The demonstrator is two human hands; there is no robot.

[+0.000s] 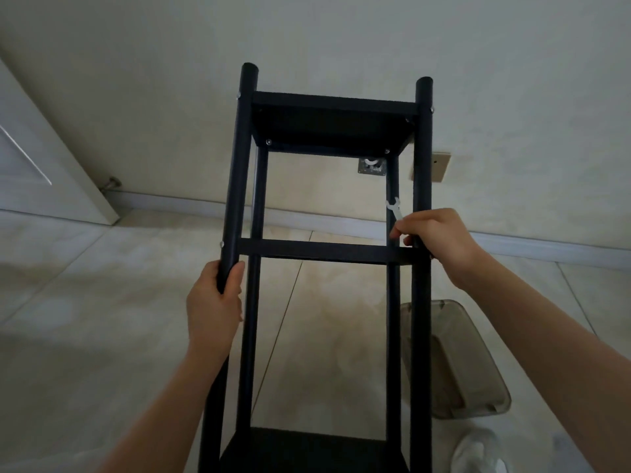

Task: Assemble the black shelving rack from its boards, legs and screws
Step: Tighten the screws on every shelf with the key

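The black shelving rack (327, 250) stands upright in front of me, with a top board (333, 122), a middle board seen edge-on and a bottom board (314, 450) between its black legs. My left hand (213, 307) grips the near left leg just below the middle board. My right hand (433, 238) holds the near right leg at the middle board and pinches a small silver wrench (395, 208), which sticks up past the fingers. Silver screw heads show on the legs and under the top board.
A clear plastic bin (454, 363) sits on the tiled floor right of the rack. A white shoe (479, 452) is at the bottom right. A white door (37, 158) stands open at the left. The wall behind carries a socket plate (438, 167).
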